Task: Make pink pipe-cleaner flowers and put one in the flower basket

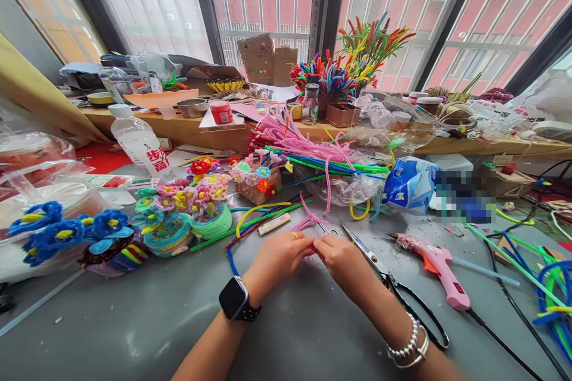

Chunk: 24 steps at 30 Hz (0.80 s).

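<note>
My left hand (282,257), with a black watch on its wrist, is closed, and its fingertips meet those of my right hand (342,259). My right hand is closed in a pinch too, and whatever sits between the fingers is too small and covered to make out. Bent pink pipe cleaners (308,214) lie just beyond the fingertips. Close by my right hand are large black-handled scissors (364,245), partly under the forearm, and a small pair of scissors (329,230). A pink glue gun (433,265) rests farther right.
Pipe-cleaner flower pots (166,232) and blue flowers (67,232) stand at left near a plastic bottle (138,140). A heap of pink pipe cleaners (295,137) and a blue tissue pack (410,184) lie ahead. Black cables (513,297) cross the right side. A cluttered ledge (214,134) runs behind.
</note>
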Available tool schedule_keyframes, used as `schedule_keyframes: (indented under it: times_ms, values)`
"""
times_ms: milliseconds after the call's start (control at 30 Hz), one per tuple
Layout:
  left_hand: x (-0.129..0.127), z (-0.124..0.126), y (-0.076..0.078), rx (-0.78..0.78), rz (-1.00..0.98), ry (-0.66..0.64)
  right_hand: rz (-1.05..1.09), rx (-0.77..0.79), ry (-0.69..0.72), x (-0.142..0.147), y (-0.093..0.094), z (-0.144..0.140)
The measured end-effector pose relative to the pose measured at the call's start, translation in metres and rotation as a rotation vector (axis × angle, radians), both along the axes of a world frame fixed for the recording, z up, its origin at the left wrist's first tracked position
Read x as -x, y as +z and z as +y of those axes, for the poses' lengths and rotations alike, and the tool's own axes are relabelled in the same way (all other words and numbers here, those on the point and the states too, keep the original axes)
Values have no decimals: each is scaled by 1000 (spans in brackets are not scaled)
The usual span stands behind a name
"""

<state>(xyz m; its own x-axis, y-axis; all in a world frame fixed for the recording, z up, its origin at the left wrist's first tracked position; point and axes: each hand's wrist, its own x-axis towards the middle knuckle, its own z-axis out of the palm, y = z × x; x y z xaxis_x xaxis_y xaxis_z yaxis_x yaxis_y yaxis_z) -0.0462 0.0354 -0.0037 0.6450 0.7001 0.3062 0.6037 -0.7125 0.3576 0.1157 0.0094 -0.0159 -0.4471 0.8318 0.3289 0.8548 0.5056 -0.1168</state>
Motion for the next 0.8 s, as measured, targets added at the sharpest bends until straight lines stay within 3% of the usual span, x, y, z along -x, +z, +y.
schedule_keyframes:
  times_ms: [67,200,367,567,700,800]
  values:
    - [0,0,-3,-35,24,21,72,39,10,-1,2,2]
    - [5,4,-3,-34,-206,179,294,70,-83,-13,5,13]
    - [7,6,1,162,-478,344,231,17,-186,-19,-3,27]
    - [0,4,1,409,-719,296,215,54,-120,-13,-11,30]
    - [0,3,8,608,-972,207,344,3,-81,-17,3,21]
    - [2,2,15,698,-1152,236,418,-47,31,-20,21,10]
